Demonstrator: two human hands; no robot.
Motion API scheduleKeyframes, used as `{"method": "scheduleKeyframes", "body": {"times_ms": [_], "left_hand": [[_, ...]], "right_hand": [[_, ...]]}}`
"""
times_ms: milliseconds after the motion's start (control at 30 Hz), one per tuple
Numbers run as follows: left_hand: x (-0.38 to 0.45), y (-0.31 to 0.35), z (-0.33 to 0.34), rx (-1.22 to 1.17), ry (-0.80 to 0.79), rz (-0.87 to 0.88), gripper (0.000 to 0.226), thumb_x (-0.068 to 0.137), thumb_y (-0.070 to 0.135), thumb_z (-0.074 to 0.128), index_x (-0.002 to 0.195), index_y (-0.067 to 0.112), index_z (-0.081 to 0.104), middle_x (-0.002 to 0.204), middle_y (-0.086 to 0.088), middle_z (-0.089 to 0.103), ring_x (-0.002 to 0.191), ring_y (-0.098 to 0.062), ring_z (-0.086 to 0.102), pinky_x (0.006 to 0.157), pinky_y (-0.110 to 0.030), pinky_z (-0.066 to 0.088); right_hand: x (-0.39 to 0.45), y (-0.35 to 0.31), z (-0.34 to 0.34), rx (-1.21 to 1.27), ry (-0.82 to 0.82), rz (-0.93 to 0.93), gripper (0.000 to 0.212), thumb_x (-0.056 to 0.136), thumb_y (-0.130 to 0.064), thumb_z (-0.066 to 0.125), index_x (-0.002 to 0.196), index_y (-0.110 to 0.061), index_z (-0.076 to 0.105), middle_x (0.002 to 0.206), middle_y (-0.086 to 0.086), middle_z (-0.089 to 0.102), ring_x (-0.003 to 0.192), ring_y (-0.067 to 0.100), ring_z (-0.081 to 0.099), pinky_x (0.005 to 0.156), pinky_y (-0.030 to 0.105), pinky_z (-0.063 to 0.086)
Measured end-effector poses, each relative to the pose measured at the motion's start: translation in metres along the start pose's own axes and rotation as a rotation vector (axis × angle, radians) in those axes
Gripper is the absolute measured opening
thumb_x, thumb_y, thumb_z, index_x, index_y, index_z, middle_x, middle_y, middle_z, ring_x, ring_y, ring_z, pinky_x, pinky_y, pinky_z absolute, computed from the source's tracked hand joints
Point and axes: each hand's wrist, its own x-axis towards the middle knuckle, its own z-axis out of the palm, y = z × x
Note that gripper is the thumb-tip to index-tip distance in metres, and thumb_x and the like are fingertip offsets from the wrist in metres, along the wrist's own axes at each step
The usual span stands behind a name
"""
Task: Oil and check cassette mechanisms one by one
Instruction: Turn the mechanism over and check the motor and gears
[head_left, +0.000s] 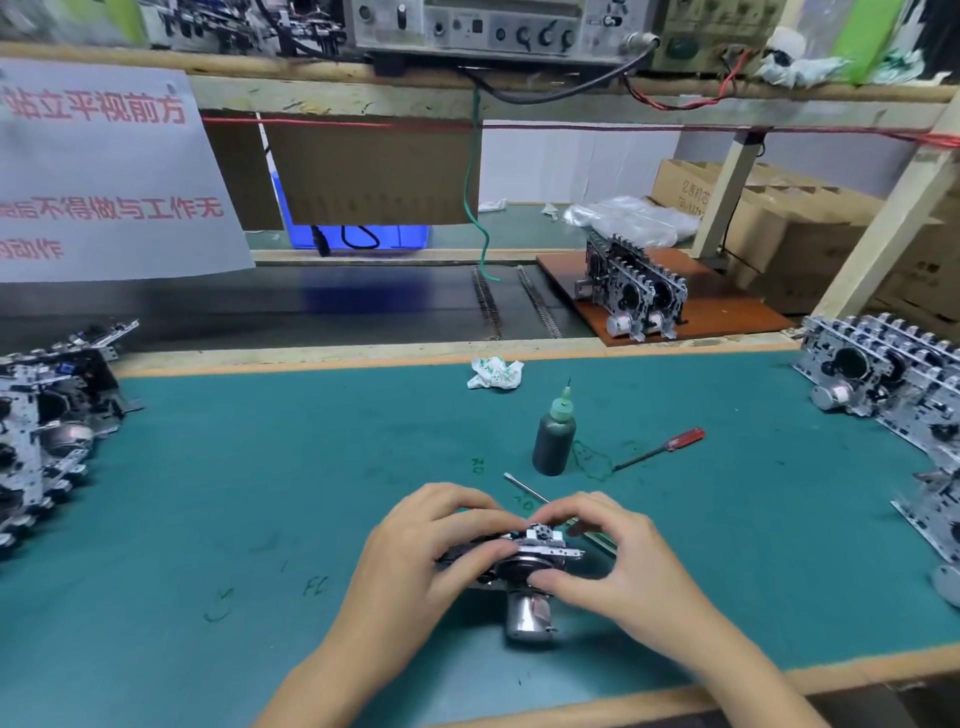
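Both hands (519, 551) grip a rigid, delicate-looking cassette mechanism (524, 558) by its frame edges, near the oil bottle (554, 439).

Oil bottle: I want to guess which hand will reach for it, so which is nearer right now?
Right. The right hand grips the cassette mechanism just below the oil bottle; the left hand holds the mechanism's other side, further left of it.
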Motion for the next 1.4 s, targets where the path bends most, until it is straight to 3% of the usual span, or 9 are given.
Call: {"method": "scheduleKeyframes", "body": {"times_ms": [167, 400, 500, 700, 900, 1067, 1167, 1233, 1400], "left_hand": [[0.000, -0.001, 0.002, -0.014, 0.027, -0.041, 0.022, 0.084, 0.047, 0.055, 0.094, 0.040, 0.073, 0.101, 0.021, 0.062, 0.100, 0.000, 0.056, 0.081, -0.010, 0.038], [0.002, -0.001, 0.003, -0.070, 0.018, -0.014, 0.022, 0.085, 0.042, 0.055, 0.093, 0.034, 0.074, 0.100, 0.023, 0.064, 0.106, 0.000, 0.054, 0.091, -0.017, 0.040], [0.002, 0.000, 0.005, -0.052, 0.014, -0.031, 0.023, 0.086, 0.045, 0.052, 0.104, 0.042, 0.065, 0.102, 0.024, 0.063, 0.110, 0.002, 0.052, 0.093, -0.016, 0.039], [0.002, -0.003, 0.006, -0.067, 0.011, -0.030, 0.024, 0.086, 0.043, 0.053, 0.104, 0.037, 0.068, 0.103, 0.027, 0.065, 0.116, 0.000, 0.051, 0.095, -0.016, 0.039], [0.001, -0.001, 0.007, -0.013, 0.014, -0.080, 0.027, 0.085, 0.051, 0.048, 0.110, 0.053, 0.057, 0.114, 0.032, 0.059, 0.122, 0.001, 0.046, 0.099, -0.018, 0.036], [0.001, 0.000, 0.006, 0.004, 0.013, -0.087, 0.027, 0.085, 0.050, 0.053, 0.111, 0.054, 0.057, 0.114, 0.033, 0.059, 0.124, 0.002, 0.044, 0.102, -0.020, 0.035], [-0.002, 0.000, 0.007, 0.005, 0.050, -0.069, 0.028, 0.085, 0.051, 0.050, 0.110, 0.048, 0.062, 0.110, 0.031, 0.062, 0.120, 0.003, 0.047, 0.099, -0.017, 0.037], [-0.001, 0.000, 0.008, -0.001, 0.062, -0.062, 0.026, 0.086, 0.048, 0.051, 0.105, 0.044, 0.067, 0.107, 0.029, 0.064, 0.118, 0.003, 0.048, 0.098, -0.016, 0.037], [0.001, 0.000, 0.008, 0.003, 0.059, -0.038, 0.027, 0.086, 0.046, 0.051, 0.112, 0.044, 0.060, 0.105, 0.032, 0.063, 0.116, 0.006, 0.049, 0.098, -0.011, 0.035]], "right_hand": [[0.003, 0.003, 0.005, -0.012, -0.001, -0.002, 0.028, 0.065, -0.031, 0.077, 0.090, -0.036, 0.065, 0.093, -0.023, 0.062, 0.095, 0.005, 0.053, 0.083, 0.013, 0.038], [0.008, 0.003, 0.004, 0.019, 0.005, -0.024, 0.032, 0.060, -0.026, 0.082, 0.082, -0.042, 0.065, 0.091, -0.025, 0.062, 0.094, 0.006, 0.057, 0.084, 0.016, 0.040], [0.006, 0.006, 0.003, 0.048, 0.013, -0.003, 0.035, 0.064, -0.017, 0.085, 0.084, -0.040, 0.068, 0.089, -0.022, 0.065, 0.093, 0.008, 0.059, 0.085, 0.021, 0.042], [0.010, 0.007, 0.001, 0.032, 0.005, 0.010, 0.035, 0.063, -0.017, 0.087, 0.085, -0.037, 0.069, 0.089, -0.023, 0.064, 0.092, 0.004, 0.060, 0.084, 0.016, 0.041], [0.008, 0.005, 0.001, 0.031, -0.021, -0.008, 0.033, 0.067, -0.017, 0.084, 0.090, -0.035, 0.069, 0.090, -0.021, 0.065, 0.096, 0.007, 0.058, 0.087, 0.018, 0.040], [-0.011, 0.013, 0.008, -0.250, 0.196, -0.060, 0.048, 0.068, -0.055, 0.067, 0.110, -0.033, 0.064, 0.097, -0.024, 0.062, 0.100, -0.003, 0.053, 0.086, 0.014, 0.039], [-0.024, 0.022, 0.016, -0.435, 0.373, -0.174, 0.042, 0.074, -0.052, 0.057, 0.093, -0.018, 0.074, 0.085, -0.013, 0.066, 0.087, 0.002, 0.053, 0.076, 0.021, 0.042], [-0.029, 0.027, 0.021, -0.542, 0.393, -0.249, 0.037, 0.075, -0.047, 0.057, 0.078, -0.015, 0.074, 0.077, -0.009, 0.066, 0.083, 0.006, 0.053, 0.072, 0.020, 0.042], [-0.026, 0.027, 0.016, -0.621, 0.375, -0.292, 0.034, 0.076, -0.047, 0.055, 0.073, -0.018, 0.072, 0.075, -0.014, 0.065, 0.082, 0.007, 0.052, 0.071, 0.020, 0.039]]}}
